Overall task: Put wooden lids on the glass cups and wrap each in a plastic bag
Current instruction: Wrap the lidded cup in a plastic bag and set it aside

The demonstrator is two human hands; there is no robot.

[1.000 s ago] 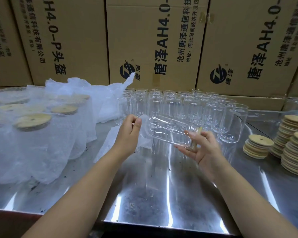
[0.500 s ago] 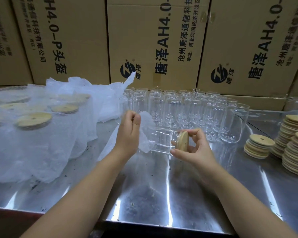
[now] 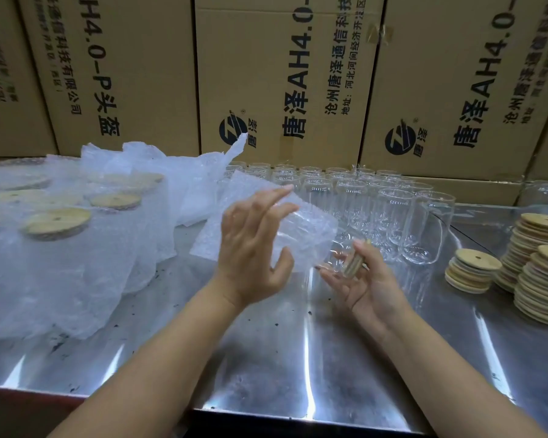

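- Table: polished sheet metal, fills the near and middle ground; bright streaks of reflected light run near to far.
- Dark specks: scattered over the table surface, thickest left of centre.
- Table edge: a black strip along the near side, with a red-brown strip at near left.
- Cardboard boxes, brown, in a wall along the far side:
  - left box, printed "AH4.0-P" with Chinese characters in black;
  - centre box, "AH4.0" and a round black logo;
  - right box, same print and logo.
- Brown tape: crumpled, high on the seam between the centre and right boxes.
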